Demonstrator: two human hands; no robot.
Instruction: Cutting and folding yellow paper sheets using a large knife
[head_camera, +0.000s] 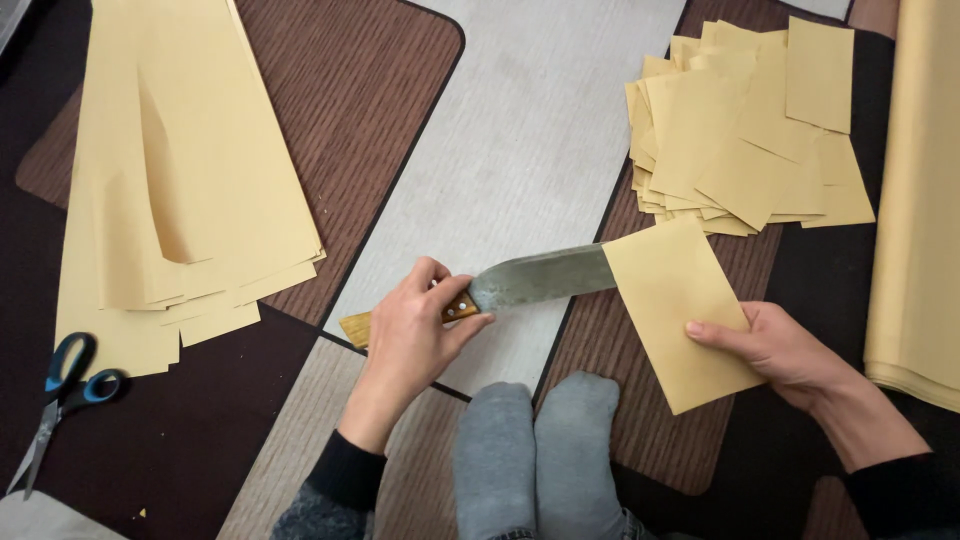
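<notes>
Slicing step: left hand (415, 325) closed on knife (520, 282) handle, right hand (775, 350) pinching folded yellow sheet (680, 310); next, steady pull along fold.

Head view, steeply down, close

Knife (530, 280) flat on the mat (520, 130), centre, tip under a paper sheet (680, 310) to its right. Behind that sheet – a heap of cut sheets (745, 130). Far left – long paper strips (180, 170), scissors (60, 395) in front of them.
</notes>
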